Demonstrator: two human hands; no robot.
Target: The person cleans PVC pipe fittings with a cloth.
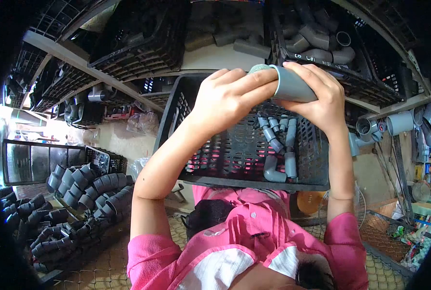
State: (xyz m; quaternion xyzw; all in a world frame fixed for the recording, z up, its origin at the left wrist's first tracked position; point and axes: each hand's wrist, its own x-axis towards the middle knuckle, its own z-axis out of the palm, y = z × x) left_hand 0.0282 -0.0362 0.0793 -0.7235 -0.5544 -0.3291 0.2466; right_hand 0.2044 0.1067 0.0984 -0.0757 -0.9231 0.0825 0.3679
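A grey-blue pipe piece (295,86) is held up above a black crate (225,176), its open end facing left. My right hand (324,94) wraps around the right side of the pipe piece. The closed fingers of my left hand (230,99) reach to its open end, and the fingertips are hidden at the rim. A pale green ribbed piece (261,68) shows just behind those fingers; whether they grip it is unclear. Inside the crate, several small grey fittings (291,164) lie on the right side.
Shelves above hold black crates (138,58) and grey elbow fittings (314,36). Many grey fittings (114,183) are heaped at the left. Larger pipe pieces (400,123) hang or rest at the right. Wire mesh (384,270) is low at the right.
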